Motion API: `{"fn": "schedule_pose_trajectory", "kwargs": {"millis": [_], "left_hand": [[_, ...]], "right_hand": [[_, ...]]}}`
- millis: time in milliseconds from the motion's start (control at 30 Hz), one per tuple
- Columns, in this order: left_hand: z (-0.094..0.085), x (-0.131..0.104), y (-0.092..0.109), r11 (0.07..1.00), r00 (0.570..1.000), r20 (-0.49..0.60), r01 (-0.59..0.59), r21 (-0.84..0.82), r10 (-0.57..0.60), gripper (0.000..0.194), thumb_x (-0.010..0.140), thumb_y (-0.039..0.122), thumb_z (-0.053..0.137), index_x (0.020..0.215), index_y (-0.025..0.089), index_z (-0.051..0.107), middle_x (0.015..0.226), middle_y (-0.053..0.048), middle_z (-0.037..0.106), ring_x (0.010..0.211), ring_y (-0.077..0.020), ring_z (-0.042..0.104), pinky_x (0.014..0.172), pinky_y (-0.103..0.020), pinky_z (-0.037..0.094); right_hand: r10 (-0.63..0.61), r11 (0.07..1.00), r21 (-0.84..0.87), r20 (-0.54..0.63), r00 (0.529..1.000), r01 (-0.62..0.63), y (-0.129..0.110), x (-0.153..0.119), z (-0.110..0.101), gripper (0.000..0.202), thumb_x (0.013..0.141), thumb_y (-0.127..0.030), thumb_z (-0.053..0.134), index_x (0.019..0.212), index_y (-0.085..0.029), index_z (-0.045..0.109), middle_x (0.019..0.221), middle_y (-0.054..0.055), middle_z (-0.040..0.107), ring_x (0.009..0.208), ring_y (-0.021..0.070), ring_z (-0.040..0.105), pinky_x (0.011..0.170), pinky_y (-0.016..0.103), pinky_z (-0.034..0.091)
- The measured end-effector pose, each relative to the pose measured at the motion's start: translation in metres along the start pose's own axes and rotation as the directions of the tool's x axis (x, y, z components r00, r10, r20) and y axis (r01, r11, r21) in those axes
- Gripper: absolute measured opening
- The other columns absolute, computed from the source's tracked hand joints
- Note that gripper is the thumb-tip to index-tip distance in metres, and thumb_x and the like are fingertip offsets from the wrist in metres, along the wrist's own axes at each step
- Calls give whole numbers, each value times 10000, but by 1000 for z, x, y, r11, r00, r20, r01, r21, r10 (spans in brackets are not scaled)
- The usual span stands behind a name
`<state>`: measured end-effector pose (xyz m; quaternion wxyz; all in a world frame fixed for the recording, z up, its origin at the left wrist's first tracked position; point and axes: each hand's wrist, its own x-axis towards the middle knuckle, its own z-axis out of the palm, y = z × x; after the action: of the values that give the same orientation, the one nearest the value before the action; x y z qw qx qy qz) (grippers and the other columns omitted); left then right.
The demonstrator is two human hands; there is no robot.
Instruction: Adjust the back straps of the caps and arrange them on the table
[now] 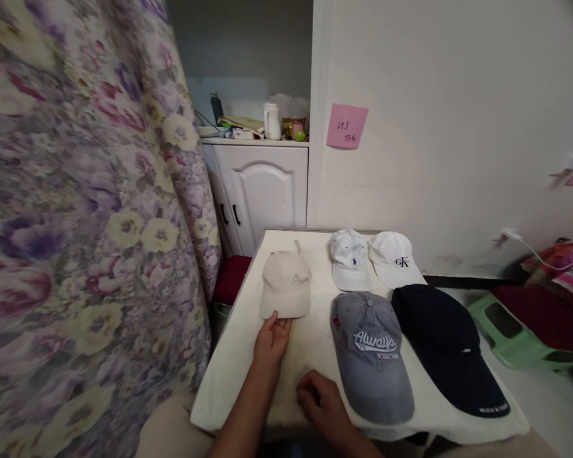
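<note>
A beige cap (286,283) lies at the left of the cream-covered table (239,375), its brim toward me. My left hand (272,340) grips the brim's front edge, thumb on top and fingers underneath. My right hand (321,401) rests near the front edge with its fingers curled; whether anything is inside cannot be seen. Close to it on the right is a grey cap (375,381) with "Always" lettering. Beyond that sits a dark navy cap (439,331). Behind them are a pale cap (351,261) with a small blue logo and a white CK cap (394,254).
A floral curtain (90,222) hangs close on the left. Behind the table stand a white cabinet (267,184) and a wall with a pink note (347,126). A dark red stool (229,280) is left of the table; a green stool (506,334) is on the right.
</note>
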<state>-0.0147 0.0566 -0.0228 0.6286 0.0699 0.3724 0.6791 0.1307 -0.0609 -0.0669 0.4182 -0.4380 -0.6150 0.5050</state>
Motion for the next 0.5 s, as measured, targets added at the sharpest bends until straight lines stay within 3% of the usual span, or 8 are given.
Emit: {"fn": "schedule_pose_trajectory", "kwargs": {"millis": [100, 233, 367, 500], "left_hand": [[-14, -22, -2, 1000, 1000, 8, 7, 5, -7, 127, 860, 90, 576, 929, 191, 615, 945, -70, 784, 1067, -200, 724, 1025, -358, 543], [-38, -61, -11, 999, 999, 4, 43, 27, -43, 110, 801, 120, 633, 830, 220, 599, 870, -58, 788, 1040, -241, 737, 1052, -422, 527], [-63, -99, -20, 998, 997, 43, 59, 29, -60, 184, 753, 174, 694, 913, 249, 647, 1014, -50, 796, 1156, -289, 688, 1081, -482, 502], [-78, -128, -23, 987, 989, -23, 145, -74, -147, 316, 786, 91, 660, 1066, 234, 692, 1060, -58, 797, 1122, -282, 707, 1055, -455, 529]], "right_hand": [[86, 961, 266, -44, 995, -71, 2, 8, 1, 303, 855, -477, 655, 914, -182, 623, 708, 2, 620, 621, 160, 600, 574, 255, 475], [254, 772, 617, -76, 964, -155, -3, 21, 2, 566, 743, -593, 769, 1106, -178, 636, 986, 105, 727, 856, 236, 710, 796, 377, 561], [292, 600, 787, -46, 955, -146, -15, 30, 2, 431, 797, -509, 756, 1057, -174, 680, 1116, 138, 743, 1009, 278, 709, 900, 417, 549], [351, 455, 871, 17, 936, -186, -20, 38, 1, 423, 776, -475, 773, 1037, -147, 720, 1067, 124, 774, 986, 290, 717, 864, 413, 569]]}}
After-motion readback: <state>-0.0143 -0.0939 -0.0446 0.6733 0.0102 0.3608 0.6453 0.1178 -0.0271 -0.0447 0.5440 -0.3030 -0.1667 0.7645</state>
